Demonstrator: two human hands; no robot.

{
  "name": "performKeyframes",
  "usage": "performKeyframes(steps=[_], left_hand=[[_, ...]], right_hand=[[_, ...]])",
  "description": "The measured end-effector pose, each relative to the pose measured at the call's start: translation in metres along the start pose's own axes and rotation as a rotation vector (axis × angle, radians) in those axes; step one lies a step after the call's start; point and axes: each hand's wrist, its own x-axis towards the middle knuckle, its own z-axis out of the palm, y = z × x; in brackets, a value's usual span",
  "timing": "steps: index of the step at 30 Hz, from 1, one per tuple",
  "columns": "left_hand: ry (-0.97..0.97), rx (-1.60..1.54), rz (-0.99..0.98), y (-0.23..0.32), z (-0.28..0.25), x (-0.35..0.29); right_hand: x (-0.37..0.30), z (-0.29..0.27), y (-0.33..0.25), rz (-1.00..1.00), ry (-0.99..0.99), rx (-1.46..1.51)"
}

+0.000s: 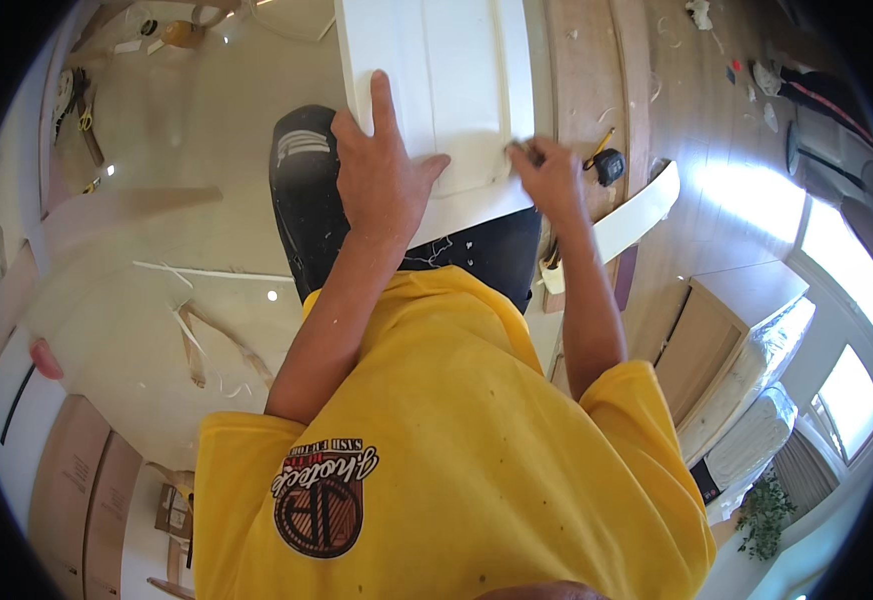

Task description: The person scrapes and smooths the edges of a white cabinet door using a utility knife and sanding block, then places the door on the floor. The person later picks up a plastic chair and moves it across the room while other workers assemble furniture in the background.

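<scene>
A white panel [457, 80] with long raised mouldings, like a cabinet door, rests over my knees and reaches up past the top edge of the view. My left hand [382, 175] lies on its left side, index finger stretched along the surface and thumb spread out. At the panel's lower right edge is my right hand [554, 180], its fingers pinched together. A small dark thing shows at those fingertips, too small to name.
To the right are a wooden board [582, 60], a tape measure [609, 166] and a curved white strip [642, 212]. A thin white strip [217, 272] and bent offcuts [192, 345] lie on the left floor. Cardboard boxes [67, 480] stand lower left, a wooden cabinet [722, 325] right.
</scene>
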Motion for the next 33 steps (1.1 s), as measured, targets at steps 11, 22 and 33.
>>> performKeyframes(steps=[11,22,33], left_hand=[[0.082,-0.024,0.018,0.0,0.005,0.006],[0.043,-0.006,-0.003,0.0,-0.003,0.005],[0.054,0.008,0.003,-0.001,0.001,0.006]], right_hand=[[0.011,0.01,0.019,-0.107,0.064,-0.132],[0.075,-0.01,-0.024,-0.216,0.362,0.391],[0.003,0.019,-0.002,-0.119,0.238,-0.05]])
